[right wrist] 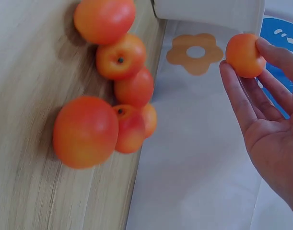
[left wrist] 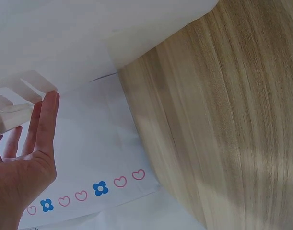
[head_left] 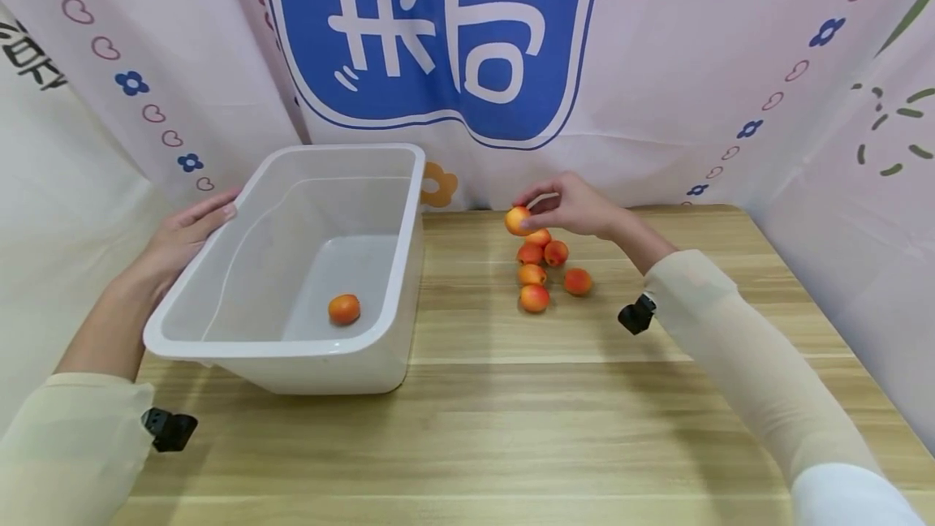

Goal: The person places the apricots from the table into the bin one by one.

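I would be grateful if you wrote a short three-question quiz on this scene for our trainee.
1. Count: how many orange-red fruits lie on the wooden table?
2. Multiple choice: what does the right hand hold? A) nothing B) two fruits C) one fruit
3. True or false: the left hand touches the white plastic tub from the outside.

Key:
1. Six.
2. C; the held fruit is pinched in its fingers.
3. True.
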`<state>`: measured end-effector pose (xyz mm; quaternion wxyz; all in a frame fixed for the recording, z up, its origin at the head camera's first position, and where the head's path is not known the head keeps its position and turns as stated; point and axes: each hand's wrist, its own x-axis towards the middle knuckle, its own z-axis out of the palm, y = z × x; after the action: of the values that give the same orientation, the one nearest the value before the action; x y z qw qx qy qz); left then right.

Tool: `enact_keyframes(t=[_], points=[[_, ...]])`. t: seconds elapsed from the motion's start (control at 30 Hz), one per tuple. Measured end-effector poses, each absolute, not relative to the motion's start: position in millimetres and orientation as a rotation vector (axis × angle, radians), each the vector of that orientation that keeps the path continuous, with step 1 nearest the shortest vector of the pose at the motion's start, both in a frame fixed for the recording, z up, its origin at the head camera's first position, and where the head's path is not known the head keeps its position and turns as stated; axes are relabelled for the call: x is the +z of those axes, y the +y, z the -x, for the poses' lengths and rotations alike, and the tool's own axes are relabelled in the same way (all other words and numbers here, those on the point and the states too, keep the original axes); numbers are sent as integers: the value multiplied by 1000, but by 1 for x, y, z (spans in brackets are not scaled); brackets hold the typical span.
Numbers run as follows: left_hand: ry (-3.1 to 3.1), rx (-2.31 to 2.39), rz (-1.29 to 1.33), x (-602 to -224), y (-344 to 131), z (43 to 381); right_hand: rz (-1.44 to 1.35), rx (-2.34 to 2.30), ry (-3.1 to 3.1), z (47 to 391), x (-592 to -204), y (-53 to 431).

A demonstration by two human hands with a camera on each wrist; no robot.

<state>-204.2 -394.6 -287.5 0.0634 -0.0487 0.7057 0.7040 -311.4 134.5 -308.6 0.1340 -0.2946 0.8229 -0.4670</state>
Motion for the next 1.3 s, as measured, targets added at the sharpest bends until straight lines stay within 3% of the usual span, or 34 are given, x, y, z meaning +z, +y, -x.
enact_keyframes(t=[1.3], points=[[2135,2125,144,-286,-396,205,1153,-1539,2146,294,-274,66]])
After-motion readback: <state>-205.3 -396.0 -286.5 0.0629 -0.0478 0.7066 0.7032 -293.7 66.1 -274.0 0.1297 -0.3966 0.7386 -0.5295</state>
